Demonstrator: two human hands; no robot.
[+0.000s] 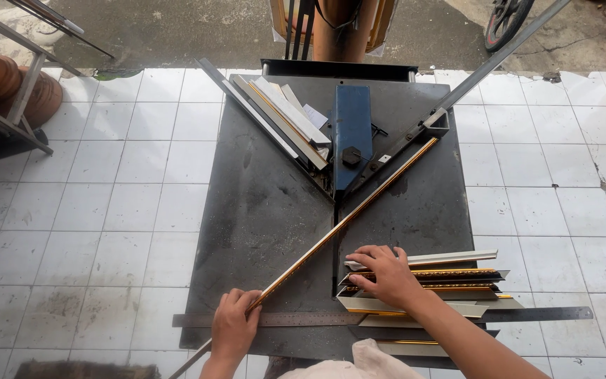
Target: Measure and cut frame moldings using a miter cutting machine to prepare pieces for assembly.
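My left hand (235, 326) is closed around the near end of a long gold-edged moulding strip (345, 221), fingers wrapped over it and thumb on top. The strip runs diagonally across the dark metal table (261, 210), its far end lying along the right-hand fence (415, 137) of the blue mitre cutter (353, 133). It looks whole, so I judge this length is not yet cut.

My right hand (386, 275) lies flat on a stack of cut moulding pieces (450, 277) at the table's near right, fingers spread and pressing down rather than gripping. Those pieces already have angled ends, so some of the cutting is done. More lengths (285, 119) rest against the left fence, apparently waiting.

A steel ruler (527, 314) lies across the near edge, passing under the strip just beside my left hand.
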